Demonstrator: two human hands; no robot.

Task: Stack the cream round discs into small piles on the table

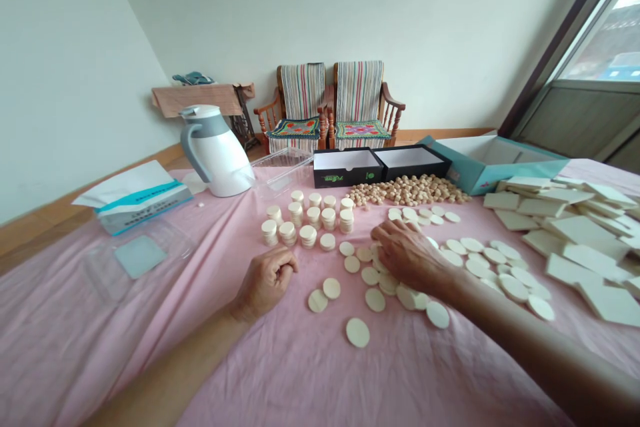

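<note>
Gap, left hand [266, 281] to loose discs [317, 301]

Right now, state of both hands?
Left hand: closed in a loose fist; contents hidden.
Right hand: over loose round discs; grip can't be told.

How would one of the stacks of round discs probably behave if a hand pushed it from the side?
A stack would probably shift apart or topple, since no binding shows around its discs. Each looks thin and flat, so likely light and apt to slide rather than roll.
</note>
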